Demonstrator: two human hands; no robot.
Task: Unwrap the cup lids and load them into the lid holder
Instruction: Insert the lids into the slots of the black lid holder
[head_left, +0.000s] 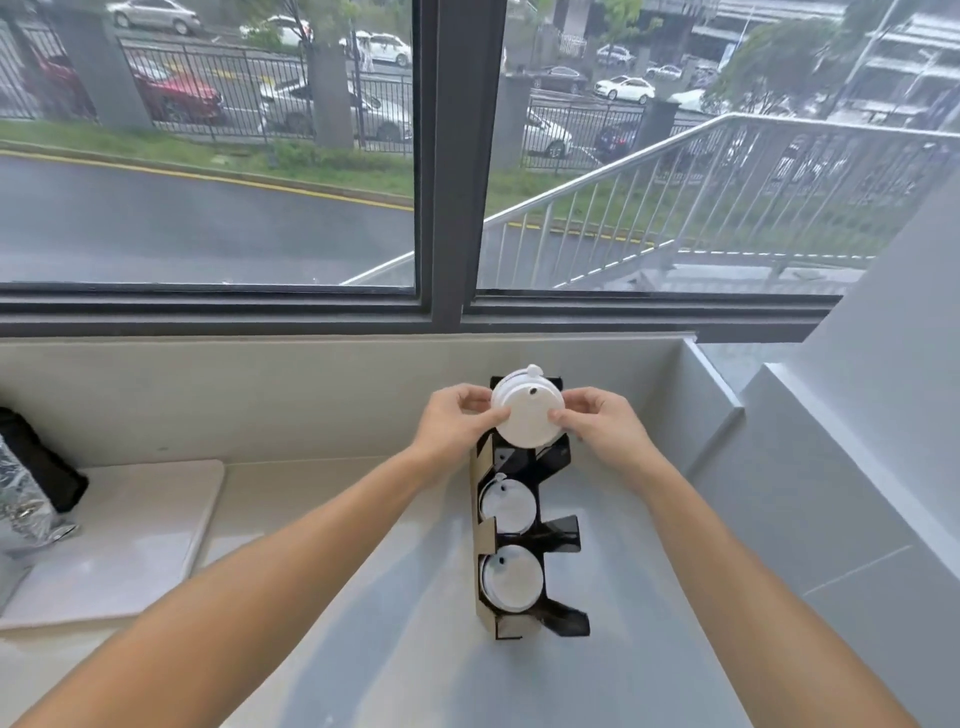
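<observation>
Pinching one stack of white lids (527, 415) at the black lid holder (540, 540) top, left hand (457, 423) and right hand (602, 423) grip its sides; two lower slots each hold lids (509, 506).

No legible text, label, brand, number or sign is found anywhere in view. The white lids (527, 413) and the black lid holder (540, 530) are seen to be unmarked. Plates on the parked cars (332, 111) beyond the window are too small and blurred to be read.
</observation>
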